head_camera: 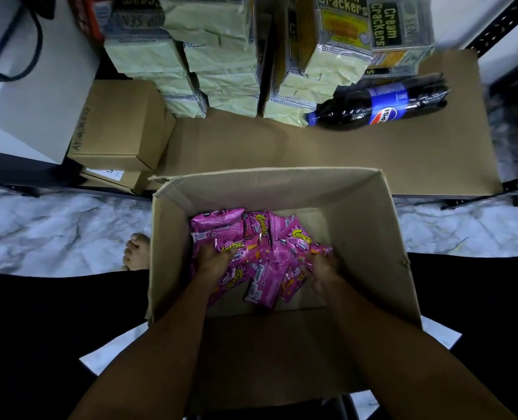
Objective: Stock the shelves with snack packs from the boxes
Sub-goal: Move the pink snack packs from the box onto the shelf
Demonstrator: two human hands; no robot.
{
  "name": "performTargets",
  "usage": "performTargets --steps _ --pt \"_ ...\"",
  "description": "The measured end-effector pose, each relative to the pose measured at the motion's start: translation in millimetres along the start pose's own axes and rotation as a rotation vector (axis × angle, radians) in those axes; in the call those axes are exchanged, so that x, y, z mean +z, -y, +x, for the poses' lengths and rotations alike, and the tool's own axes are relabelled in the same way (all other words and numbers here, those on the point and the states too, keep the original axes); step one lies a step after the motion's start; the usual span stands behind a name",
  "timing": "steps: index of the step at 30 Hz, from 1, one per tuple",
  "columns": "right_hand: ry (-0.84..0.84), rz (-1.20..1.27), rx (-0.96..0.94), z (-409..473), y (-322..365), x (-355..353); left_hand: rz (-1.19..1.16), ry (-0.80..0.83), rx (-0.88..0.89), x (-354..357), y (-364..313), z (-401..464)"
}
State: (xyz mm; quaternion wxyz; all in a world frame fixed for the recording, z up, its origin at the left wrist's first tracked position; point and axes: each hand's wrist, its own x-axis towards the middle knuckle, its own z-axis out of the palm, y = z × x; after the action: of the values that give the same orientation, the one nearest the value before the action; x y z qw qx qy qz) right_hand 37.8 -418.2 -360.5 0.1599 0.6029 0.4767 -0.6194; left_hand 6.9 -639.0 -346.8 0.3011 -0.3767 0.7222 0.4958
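Pink snack packs (260, 253) lie in a loose heap at the bottom of an open cardboard box (357, 207), which stands on the marble floor (54, 225) just in front of the low shelf (342, 153). The heap covers only part of the box floor; bare cardboard shows to the right and near side.

Progress, judged: none of the pink packs is on the shelf yet. The shelf's cardboard-lined surface is open along its front and right. Everything in the box remains to be moved.

Hands: both are down inside the box, in the heap. Left hand (212, 262) lies on the left part of the pile, fingers curled down into the packs, seemingly gathering several. Right hand (321, 268) sits at the right edge of the pile, fingertips closed on a pack corner. How many packs each holds cannot be told.

Around: cream cracker packs (342, 34) stacked at the back of the shelf, a cola bottle (379, 104) lying beside them, smaller closed cartons (121, 128) at left. A bare foot (136, 251) shows left of the box.
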Motion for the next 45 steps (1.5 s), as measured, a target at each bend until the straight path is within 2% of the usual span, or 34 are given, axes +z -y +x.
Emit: performTargets --steps 2,7,9,13,17,22,28,31,34,38,42,45 --pt "-0.086 -0.002 -0.037 12 -2 3 0.026 -0.018 -0.002 -3 4 6" --pt "-0.080 -0.218 -0.246 45 -11 7 -0.027 0.050 0.097 4 2 8" --pt "-0.021 -0.298 -0.254 33 -6 8 -0.002 0.089 0.137 3 6 10" --pt "0.011 -0.260 -0.132 8 -9 13 0.127 0.122 0.181 -2 8 3" --pt "0.114 -0.243 -0.155 -19 3 18 0.034 0.175 0.160 -2 -1 -14" --pt "0.205 -0.233 -0.340 -49 6 12 -0.067 0.087 0.219 1 -12 -46" --pt "0.089 -0.323 -0.512 -87 18 1 -0.095 -0.047 0.286 -27 -12 -73" --pt "0.055 -0.434 -0.621 -115 12 -6 -0.068 -0.053 0.321 -43 -2 -81" --pt "0.127 -0.514 -0.694 -133 -4 -17 -0.032 -0.041 0.396 -51 5 -121" --pt "0.277 -0.427 -0.752 -149 -4 -24 -0.045 -0.015 0.542 -58 -5 -138" --pt "0.360 -0.326 -0.758 -152 14 -7 -0.109 0.014 0.579 -66 -38 -138" --pt "0.358 -0.310 -0.697 -142 11 -8 -0.071 0.042 0.542 -66 -29 -127"
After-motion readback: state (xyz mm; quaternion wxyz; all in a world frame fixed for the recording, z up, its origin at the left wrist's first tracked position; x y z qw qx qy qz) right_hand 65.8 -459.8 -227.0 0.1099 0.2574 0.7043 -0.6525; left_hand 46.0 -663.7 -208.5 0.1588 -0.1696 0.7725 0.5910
